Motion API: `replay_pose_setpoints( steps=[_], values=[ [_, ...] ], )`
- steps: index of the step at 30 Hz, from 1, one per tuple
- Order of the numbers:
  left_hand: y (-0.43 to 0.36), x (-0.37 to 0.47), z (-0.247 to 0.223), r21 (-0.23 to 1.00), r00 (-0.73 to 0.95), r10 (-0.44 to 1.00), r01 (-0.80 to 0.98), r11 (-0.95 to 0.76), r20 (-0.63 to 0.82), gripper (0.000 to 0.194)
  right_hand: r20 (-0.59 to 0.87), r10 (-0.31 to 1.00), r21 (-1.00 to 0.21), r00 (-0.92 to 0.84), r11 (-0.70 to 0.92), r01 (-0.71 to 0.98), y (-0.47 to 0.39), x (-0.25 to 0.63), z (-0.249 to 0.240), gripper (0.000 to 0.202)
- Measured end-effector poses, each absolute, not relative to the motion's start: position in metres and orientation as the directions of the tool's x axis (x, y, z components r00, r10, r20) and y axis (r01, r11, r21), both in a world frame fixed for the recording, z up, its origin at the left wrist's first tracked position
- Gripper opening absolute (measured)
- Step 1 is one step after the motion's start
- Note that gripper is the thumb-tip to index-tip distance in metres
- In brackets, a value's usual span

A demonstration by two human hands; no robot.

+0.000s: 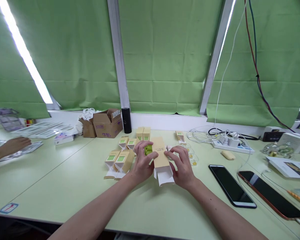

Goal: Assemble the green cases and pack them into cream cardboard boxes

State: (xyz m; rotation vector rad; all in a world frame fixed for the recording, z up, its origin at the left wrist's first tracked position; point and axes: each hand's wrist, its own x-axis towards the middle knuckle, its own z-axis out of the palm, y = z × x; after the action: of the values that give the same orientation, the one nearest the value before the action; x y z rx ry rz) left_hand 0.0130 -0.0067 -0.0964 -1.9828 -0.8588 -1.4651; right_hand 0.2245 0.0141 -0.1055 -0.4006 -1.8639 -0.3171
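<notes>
A small tan paper box [160, 146] is held upright in front of me, its white end flaps hanging loose toward me. My left hand [143, 163] is closed on the box's left side, thumb against the front face. Beside those fingers shows a shiny yellow-green piece [148, 150]; whether it is gripped or printed is unclear. My right hand [181, 165] pinches the box's right edge near the flaps. Left of my hands stand several similar boxes [125, 159] with green labels, some with flaps out. Behind my right hand lie clear round pieces [193, 158] with yellow centres, partly hidden.
At right lie a black phone [231, 185], another phone [272, 193], a power strip [232, 146] and tangled cables. At the back stand a cardboard carton [107, 124] and a black cylinder [126, 120]. Another person's hand [17, 145] rests on flat packets at far left.
</notes>
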Motion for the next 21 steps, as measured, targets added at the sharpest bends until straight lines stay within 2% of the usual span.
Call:
replay_pose_setpoints(
  steps=[6,10,16,21],
  values=[
    [-0.0078,0.014,-0.0942,-0.045,0.214,0.172,0.742,-0.669,0.962,0.035,0.951,0.084,0.053,-0.298,0.904,0.424,0.0126,0.2259,-0.1023,0.068],
    [-0.0048,0.0141,-0.0973,0.006,0.216,0.225,0.709,-0.705,0.95,0.042,0.946,0.146,-0.017,-0.289,0.914,0.405,0.0115,0.2285,-0.1031,0.069],
    [-0.0059,0.0146,-0.0986,0.119,0.227,0.298,0.576,-0.809,0.927,0.068,0.93,0.285,-0.222,-0.232,0.939,0.263,0.0104,0.2284,-0.1002,0.068],
    [-0.0073,0.0144,-0.0992,0.221,0.232,0.362,0.471,-0.854,0.903,0.069,0.852,0.492,-0.483,-0.175,0.87,0.098,0.0117,0.2258,-0.1049,0.055]
  ],
)
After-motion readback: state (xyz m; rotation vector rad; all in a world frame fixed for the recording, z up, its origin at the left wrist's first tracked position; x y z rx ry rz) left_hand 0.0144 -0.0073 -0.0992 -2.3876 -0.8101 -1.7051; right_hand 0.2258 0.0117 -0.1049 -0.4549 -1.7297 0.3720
